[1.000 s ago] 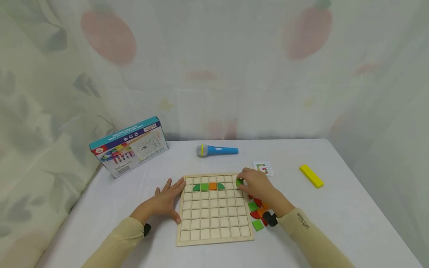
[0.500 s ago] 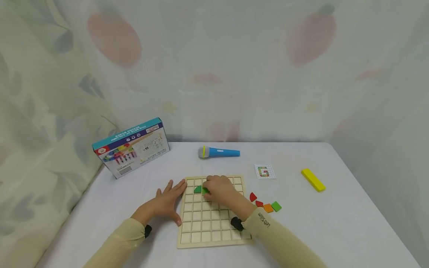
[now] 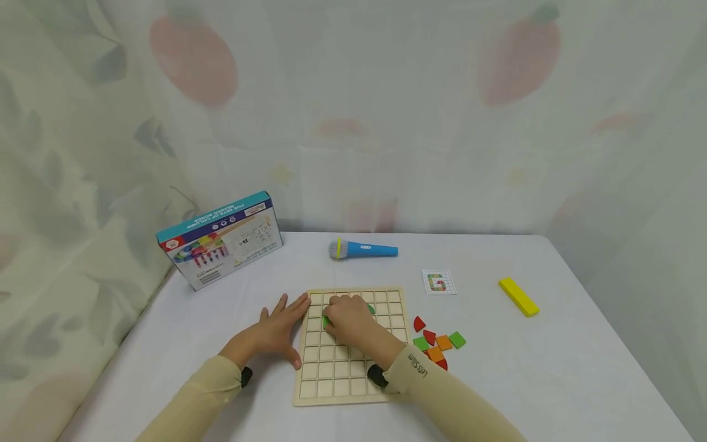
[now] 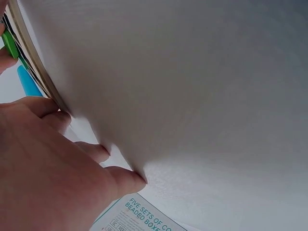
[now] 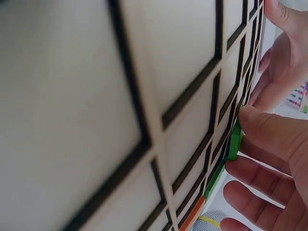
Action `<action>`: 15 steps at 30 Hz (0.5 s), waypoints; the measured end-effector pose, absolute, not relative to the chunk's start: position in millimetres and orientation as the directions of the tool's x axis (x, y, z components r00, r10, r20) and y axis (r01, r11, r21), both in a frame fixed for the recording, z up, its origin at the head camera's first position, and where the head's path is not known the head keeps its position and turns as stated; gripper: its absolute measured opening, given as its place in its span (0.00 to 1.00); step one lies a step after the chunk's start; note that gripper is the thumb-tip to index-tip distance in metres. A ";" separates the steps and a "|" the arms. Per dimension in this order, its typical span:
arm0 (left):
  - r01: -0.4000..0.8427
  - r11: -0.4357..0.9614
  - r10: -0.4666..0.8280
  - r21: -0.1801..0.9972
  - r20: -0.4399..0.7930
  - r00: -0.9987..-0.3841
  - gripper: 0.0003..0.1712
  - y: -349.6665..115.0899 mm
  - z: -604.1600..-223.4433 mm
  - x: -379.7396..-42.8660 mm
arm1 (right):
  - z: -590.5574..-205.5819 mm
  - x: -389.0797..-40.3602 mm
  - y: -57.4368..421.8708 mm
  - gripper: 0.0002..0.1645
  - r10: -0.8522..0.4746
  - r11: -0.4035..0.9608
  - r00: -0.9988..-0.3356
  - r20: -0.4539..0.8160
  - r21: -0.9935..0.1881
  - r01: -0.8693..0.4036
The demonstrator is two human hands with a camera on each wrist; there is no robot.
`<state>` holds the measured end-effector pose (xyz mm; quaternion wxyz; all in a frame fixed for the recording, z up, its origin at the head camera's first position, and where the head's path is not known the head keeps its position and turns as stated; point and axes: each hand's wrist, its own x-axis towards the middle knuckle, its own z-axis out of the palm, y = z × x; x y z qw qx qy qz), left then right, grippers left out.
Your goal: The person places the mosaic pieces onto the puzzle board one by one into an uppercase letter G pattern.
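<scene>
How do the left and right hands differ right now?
The left hand is spread open, while the right hand pinches a green tile. The left hand touches the left edge of the board, whereas the right hand is over its squares. Both have tan sleeves.

"What lies by the left hand (image 3: 270,334)?"
"The grid board (image 3: 326,371), just right of it, touching its fingers. Beyond that hand and to its left, the box (image 3: 221,242) stands on the tabletop (image 3: 552,380)."
"And the right hand (image 3: 355,320)?"
"Over the board, with a tile (image 5: 234,144) in its fingers. The microphone (image 3: 371,250) lies beyond it; loose pieces (image 3: 435,354) to its right; the card (image 3: 439,282) beyond them; the bar (image 3: 519,297) farthest right."
</scene>
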<state>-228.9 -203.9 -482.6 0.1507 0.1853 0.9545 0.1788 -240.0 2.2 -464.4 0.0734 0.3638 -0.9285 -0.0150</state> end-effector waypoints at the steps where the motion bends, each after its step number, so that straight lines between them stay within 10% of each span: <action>1: 0.298 0.868 0.407 0.397 -0.224 -0.886 0.79 -203.7 -482.1 -228.9 | -464.1 -239.6 2.4 0.09 -0.679 0.734 -0.723 0.125 0.081 -0.675; 15: 0.307 0.862 0.414 0.402 -0.211 -0.885 0.79 -202.1 -477.0 -226.8 | -463.6 -238.9 -3.3 0.10 -0.660 0.752 -0.746 0.091 0.083 -0.654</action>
